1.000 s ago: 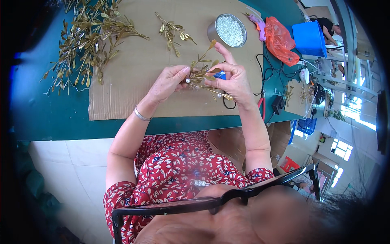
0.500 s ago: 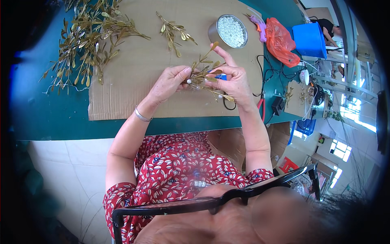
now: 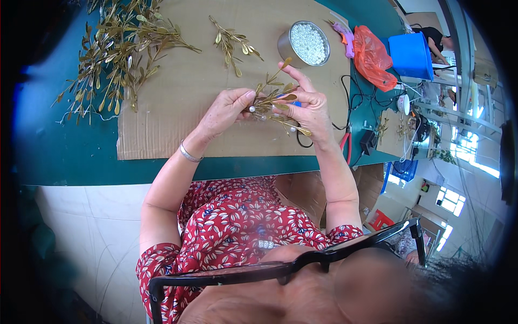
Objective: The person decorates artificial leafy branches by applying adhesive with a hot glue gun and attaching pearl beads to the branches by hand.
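Observation:
Above a brown cardboard sheet, both my hands hold one gold artificial leaf sprig with a few white pearl beads among its stems. My left hand pinches the stems at the sprig's left end. On the other side, my right hand grips between thumb and fingers, its index finger raised beside an upright leaf. Something small and blue shows behind the right fingers, mostly hidden. A metal bowl of white pearl beads stands just beyond my right hand. Another gold sprig lies flat on the cardboard.
A heap of gold sprigs covers the far left. At right lie a purple glue gun, a red plastic bag, a blue bin, black cables and red-handled pliers. Another person works at the far right.
My hands and the sprig have barely moved; the grip on both sides stays the same. The rest of the table looks unchanged.

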`<action>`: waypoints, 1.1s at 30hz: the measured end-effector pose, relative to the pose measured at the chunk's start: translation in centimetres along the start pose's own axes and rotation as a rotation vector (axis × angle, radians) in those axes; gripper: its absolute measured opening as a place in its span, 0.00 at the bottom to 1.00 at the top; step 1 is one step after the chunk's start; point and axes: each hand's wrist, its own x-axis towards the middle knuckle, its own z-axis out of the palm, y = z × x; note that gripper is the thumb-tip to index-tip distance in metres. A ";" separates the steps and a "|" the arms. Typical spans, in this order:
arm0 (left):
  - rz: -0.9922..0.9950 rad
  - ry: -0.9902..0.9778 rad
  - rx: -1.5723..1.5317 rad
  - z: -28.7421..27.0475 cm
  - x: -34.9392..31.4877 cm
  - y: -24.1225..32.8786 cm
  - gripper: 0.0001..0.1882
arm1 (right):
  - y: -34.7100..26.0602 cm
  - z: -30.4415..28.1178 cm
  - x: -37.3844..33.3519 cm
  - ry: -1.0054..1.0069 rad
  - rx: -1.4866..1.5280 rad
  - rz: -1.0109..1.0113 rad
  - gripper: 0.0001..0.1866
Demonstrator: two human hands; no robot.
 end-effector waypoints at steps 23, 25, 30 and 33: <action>0.034 0.035 -0.323 -1.5 0.3 -1.3 0.17 | 2.2 -4.4 -5.7 0.363 -0.164 0.306 0.10; 0.075 0.068 -0.389 -1.1 0.4 -0.4 0.16 | 3.9 -3.9 -7.6 0.301 -0.475 0.403 0.15; 0.164 0.108 -0.512 -0.6 0.2 0.3 0.12 | 6.1 -2.6 -8.6 0.307 -0.465 0.369 0.15; 0.195 0.105 -0.542 -1.0 0.5 -0.5 0.11 | 6.2 -3.2 -8.2 0.314 -0.150 0.483 0.13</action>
